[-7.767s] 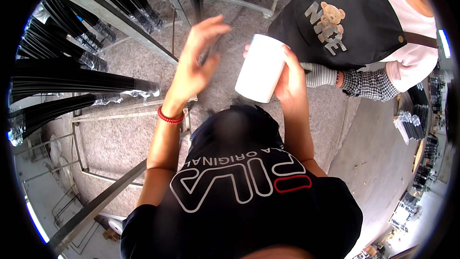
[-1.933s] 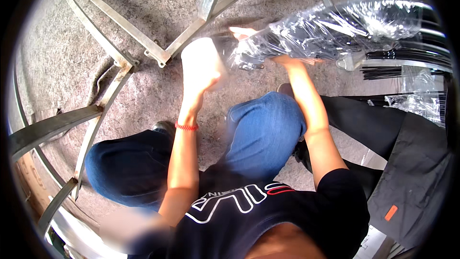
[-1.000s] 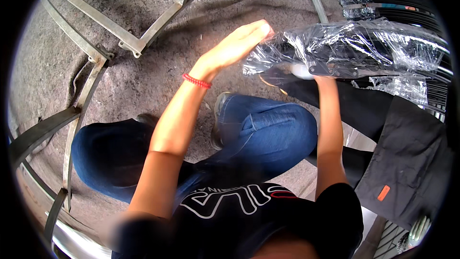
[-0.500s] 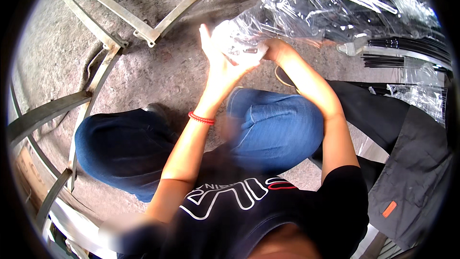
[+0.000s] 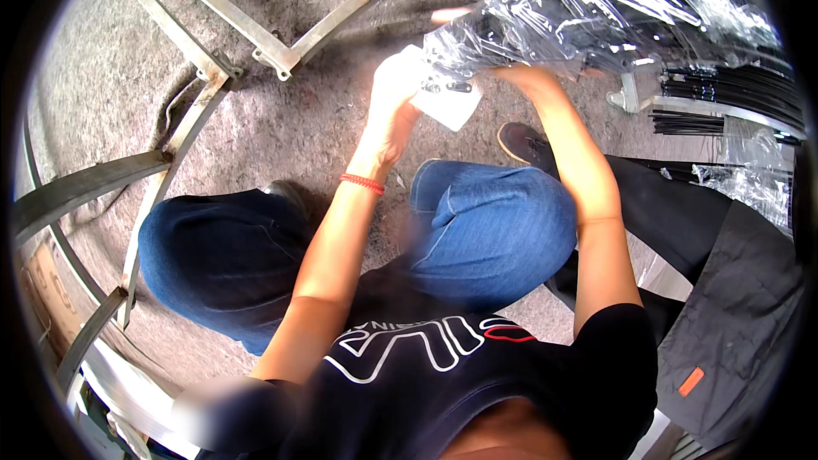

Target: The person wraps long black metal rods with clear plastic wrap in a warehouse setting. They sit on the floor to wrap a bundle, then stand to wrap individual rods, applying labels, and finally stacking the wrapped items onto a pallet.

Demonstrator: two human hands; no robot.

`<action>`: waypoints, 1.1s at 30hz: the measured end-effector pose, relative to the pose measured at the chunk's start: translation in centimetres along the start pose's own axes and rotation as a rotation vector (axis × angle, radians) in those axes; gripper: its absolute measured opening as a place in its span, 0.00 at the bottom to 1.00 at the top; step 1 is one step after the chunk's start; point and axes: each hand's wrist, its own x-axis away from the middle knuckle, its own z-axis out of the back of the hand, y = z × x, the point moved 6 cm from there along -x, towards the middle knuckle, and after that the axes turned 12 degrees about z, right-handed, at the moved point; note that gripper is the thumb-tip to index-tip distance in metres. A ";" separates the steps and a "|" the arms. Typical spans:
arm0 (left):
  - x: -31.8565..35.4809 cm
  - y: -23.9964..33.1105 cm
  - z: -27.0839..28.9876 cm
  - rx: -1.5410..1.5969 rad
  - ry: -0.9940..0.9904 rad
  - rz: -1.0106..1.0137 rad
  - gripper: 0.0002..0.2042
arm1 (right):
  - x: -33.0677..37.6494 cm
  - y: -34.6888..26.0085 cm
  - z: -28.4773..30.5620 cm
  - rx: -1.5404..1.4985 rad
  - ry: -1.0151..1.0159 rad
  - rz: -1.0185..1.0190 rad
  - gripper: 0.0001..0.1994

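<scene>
A long bundle of dark items in shiny clear plastic wrap (image 5: pixel 588 17) lies across the upper right, its narrow end toward me. My left hand (image 5: pixel 397 85) is closed around that end, at a white sheet or card (image 5: pixel 452 108) hanging below it. Small dark pieces show at the wrap's end, too small to name. My right hand (image 5: pixel 521 77) reaches under the bundle from the near side and supports it. Most of its fingers are hidden by the wrap; fingertips, apparently its own, show beyond the far edge.
A bent metal frame (image 5: pixel 196 77) stands on the grey, rough cloth-like floor covering (image 5: pixel 256 136) at left. At right lie thin black rods (image 5: pixel 733 85), loose clear plastic (image 5: pixel 750 183) and grey fabric (image 5: pixel 733 324) with an orange tag. Nearby, a dark shoe (image 5: pixel 527 145) adjoins a black-trousered leg (image 5: pixel 656 192).
My left hand has gone from spread fingers to closed at the bundle's end. My right hand has moved right and under the bundle. The white sheet now hangs more visibly.
</scene>
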 end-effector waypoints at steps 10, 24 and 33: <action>3.3 -2.2 3.1 0.328 -0.287 0.233 0.43 | -0.5 -5.5 0.7 -0.546 0.110 0.306 0.32; 3.6 5.3 -1.7 0.901 -0.113 0.078 0.30 | -8.4 -6.2 -4.3 -0.340 -0.321 0.139 0.27; -0.9 6.4 -1.2 -0.021 0.172 0.319 0.33 | -7.3 -6.6 -1.0 -0.533 -0.215 0.336 0.28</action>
